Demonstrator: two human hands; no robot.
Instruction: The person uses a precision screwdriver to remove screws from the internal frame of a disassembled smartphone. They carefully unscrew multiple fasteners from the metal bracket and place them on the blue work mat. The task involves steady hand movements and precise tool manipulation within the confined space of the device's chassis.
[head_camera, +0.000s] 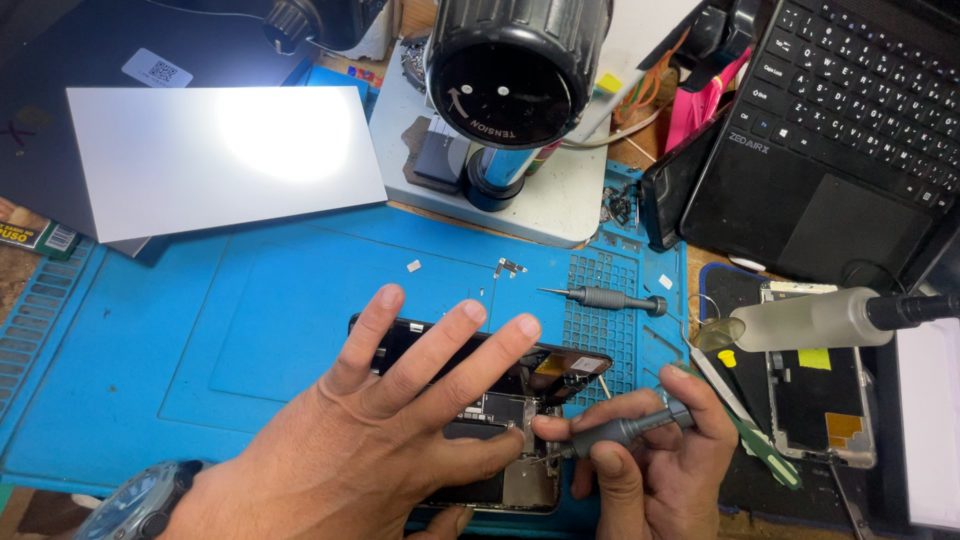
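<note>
Gripping a grey screwdriver (620, 430), the right hand (650, 470) aims its tip leftward into the opened phone (500, 400), just beside the left hand (400, 420), spread flat on it.

Open mat to the left and behind the phone; the right side was hemmed in.

The blue mat (200, 340) lay bare left of the opened phone (520, 400), giving a hand a wide way in from that side. Behind it, only a few small metal bits (510, 266) and a spare screwdriver (605, 298) dotted the mat. Farther back the microscope (515, 70) hung over its white base (560, 200), blocking the way from above. To the right, a plastic bottle (810, 320), a detached screen (815, 400), green tweezers (765, 450) and a laptop (830, 130) crowded close together.
</note>
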